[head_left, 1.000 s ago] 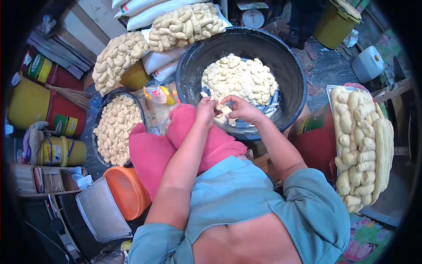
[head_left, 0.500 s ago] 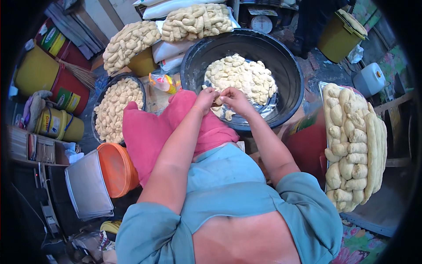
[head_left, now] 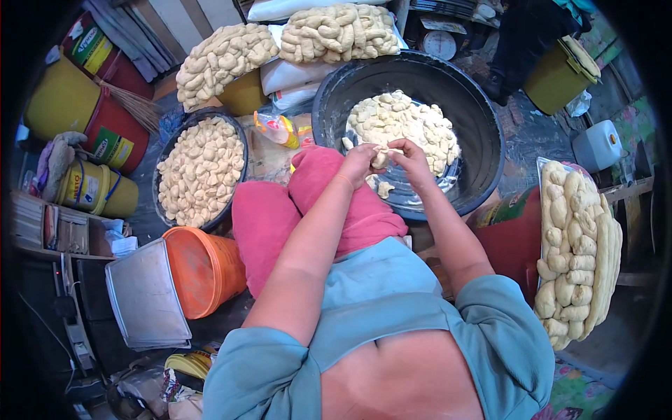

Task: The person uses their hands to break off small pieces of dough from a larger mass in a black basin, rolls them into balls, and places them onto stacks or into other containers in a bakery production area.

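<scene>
My left hand (head_left: 358, 165) and my right hand (head_left: 411, 162) meet over the near rim of a large black tub (head_left: 490, 175), fingertips pinched on a small pale dough piece (head_left: 379, 158). Inside the tub lies a floury heap of cream-coloured dough pieces (head_left: 402, 126). At the left, beside my pink-clothed knees (head_left: 315, 192), a smaller dark tub (head_left: 166, 213) holds many similar lumps (head_left: 199, 168).
Braided dough slabs (head_left: 336, 31) top white sacks at the back; another loaded tray (head_left: 577, 252) stands right. A person's dark-trousered leg (head_left: 518, 49) is behind the tub. Around are an orange bucket (head_left: 213, 273), red buckets (head_left: 112, 140), a jerrycan (head_left: 598, 143) and metal trays (head_left: 147, 294).
My fingers have shifted on the dough piece, staying pinched together. The whole view has shifted slightly with my head. The other person's dark-clothed leg and body have come further into view at the top right.
</scene>
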Tool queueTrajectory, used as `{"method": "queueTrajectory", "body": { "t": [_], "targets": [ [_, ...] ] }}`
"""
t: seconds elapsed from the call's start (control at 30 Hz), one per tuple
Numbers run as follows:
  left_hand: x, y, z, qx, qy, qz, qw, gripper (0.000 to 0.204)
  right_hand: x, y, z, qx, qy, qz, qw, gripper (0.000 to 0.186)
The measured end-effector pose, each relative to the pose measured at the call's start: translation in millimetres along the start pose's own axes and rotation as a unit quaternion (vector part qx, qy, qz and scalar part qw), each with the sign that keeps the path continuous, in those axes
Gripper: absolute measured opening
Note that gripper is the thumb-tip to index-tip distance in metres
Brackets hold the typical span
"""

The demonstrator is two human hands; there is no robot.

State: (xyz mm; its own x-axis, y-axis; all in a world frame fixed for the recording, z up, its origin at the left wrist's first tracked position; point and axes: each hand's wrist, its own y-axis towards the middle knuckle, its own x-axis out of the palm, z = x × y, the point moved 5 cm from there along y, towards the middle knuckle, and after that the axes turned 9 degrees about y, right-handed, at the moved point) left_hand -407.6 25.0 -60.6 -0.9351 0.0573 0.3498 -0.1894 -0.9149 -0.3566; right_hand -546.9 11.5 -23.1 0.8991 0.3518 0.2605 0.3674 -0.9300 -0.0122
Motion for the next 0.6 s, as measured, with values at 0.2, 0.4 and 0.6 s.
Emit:
{"method": "queueTrajectory", "body": {
  "t": [0.2, 0.4, 0.6],
  "targets": [
    [-15.2, 8.3, 2.9, 0.001, 0.004, 0.024, 1.0, 0.018, 25.1, -1.9, -7.8, 0.081, -0.007, -0.093, 0.992, 0.021],
    [-9.9, -0.7, 6.4, -0.003, -0.055, 0.011, 0.998, 0.016, 18.8, 10.6, 4.8, -0.067, -0.214, 0.035, 0.974, 0.02],
    [-9.3, -7.1, 9.9, 0.005, -0.042, 0.019, 0.999, 0.015, 25.2, -3.9, 0.0, -0.143, -0.327, 0.03, 0.934, 0.033]
  ]
}}
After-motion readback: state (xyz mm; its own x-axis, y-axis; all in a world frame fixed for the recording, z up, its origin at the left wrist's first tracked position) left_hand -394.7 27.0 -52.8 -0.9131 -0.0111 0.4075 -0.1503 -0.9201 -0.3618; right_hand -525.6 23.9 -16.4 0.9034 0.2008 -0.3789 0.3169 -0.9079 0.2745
